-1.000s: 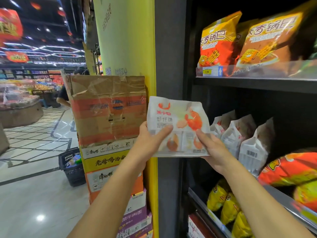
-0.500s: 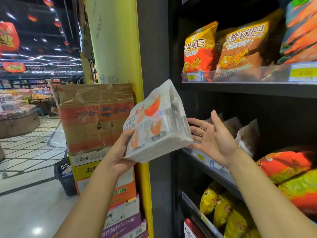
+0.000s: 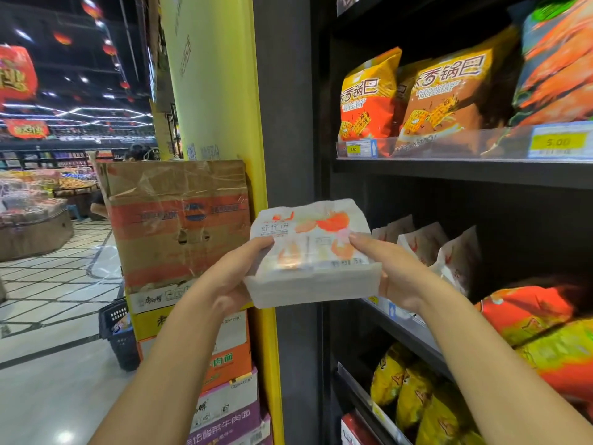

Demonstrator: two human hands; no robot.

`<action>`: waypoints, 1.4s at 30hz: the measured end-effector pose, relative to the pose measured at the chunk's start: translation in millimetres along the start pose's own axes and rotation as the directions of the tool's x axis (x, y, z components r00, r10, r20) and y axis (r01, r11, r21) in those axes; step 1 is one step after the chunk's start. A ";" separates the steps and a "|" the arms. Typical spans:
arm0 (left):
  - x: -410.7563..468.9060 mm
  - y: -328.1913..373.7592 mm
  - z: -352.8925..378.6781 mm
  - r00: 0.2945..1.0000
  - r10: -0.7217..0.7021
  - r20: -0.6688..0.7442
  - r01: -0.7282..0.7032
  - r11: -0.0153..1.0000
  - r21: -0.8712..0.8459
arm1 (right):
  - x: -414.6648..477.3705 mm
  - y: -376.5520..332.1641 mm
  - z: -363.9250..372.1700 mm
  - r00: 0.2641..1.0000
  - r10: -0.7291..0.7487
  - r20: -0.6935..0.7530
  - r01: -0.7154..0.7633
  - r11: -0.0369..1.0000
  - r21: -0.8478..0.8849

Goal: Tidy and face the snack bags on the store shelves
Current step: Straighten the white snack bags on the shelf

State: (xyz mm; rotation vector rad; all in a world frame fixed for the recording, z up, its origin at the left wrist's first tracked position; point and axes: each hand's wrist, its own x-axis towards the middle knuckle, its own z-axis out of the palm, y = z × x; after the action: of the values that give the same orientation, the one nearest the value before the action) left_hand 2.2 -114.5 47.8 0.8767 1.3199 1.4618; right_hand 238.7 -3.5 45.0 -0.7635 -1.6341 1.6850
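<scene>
Since the frame half a second ago, the right hand (image 3: 398, 277) has come off its open, spread pose beside the shelf and taken the right end of the white snack bag (image 3: 311, 252), and the bag has swung from a steep tilt to lie nearly level, its orange-printed front turned up toward the camera. Both hands now hold it: the left hand (image 3: 234, 284) grips the left end, thumb on the front and the other fingers (image 3: 239, 292) curled underneath, and the right hand pinches the other end the same way. The bag is in the air in front of the dark shelf post, just left of the row of matching white bags (image 3: 423, 242) standing on the middle shelf (image 3: 401, 329). Stacked cardboard boxes (image 3: 179, 220) stand to the left, behind the left forearm.
</scene>
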 end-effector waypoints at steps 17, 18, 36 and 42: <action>6.1 7.5 -0.8 0.993 0.044 -0.108 -0.044 0.999 0.001 | 10.3 10.3 0.0 0.997 0.082 -0.008 -0.074 0.932 0.355; 9.2 5.8 -2.0 0.978 0.105 -0.178 -0.093 0.993 0.076 | 11.1 11.4 0.7 0.998 0.050 -0.025 -0.039 0.942 0.333; 9.4 -26.8 55.2 0.832 0.555 -0.003 -0.515 0.773 0.370 | 26.6 32.2 32.8 0.908 -0.419 -0.002 0.413 0.895 -0.169; 17.6 -29.6 43.4 0.803 0.589 -0.090 -0.527 0.772 0.355 | 35.7 39.1 29.2 0.911 -0.411 0.040 0.413 0.900 -0.141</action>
State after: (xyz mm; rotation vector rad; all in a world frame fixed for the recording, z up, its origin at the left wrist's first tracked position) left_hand 43.0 -85.4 24.2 1.4677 1.5455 1.8619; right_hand 191.4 6.8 8.6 -0.4329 -1.7916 1.2794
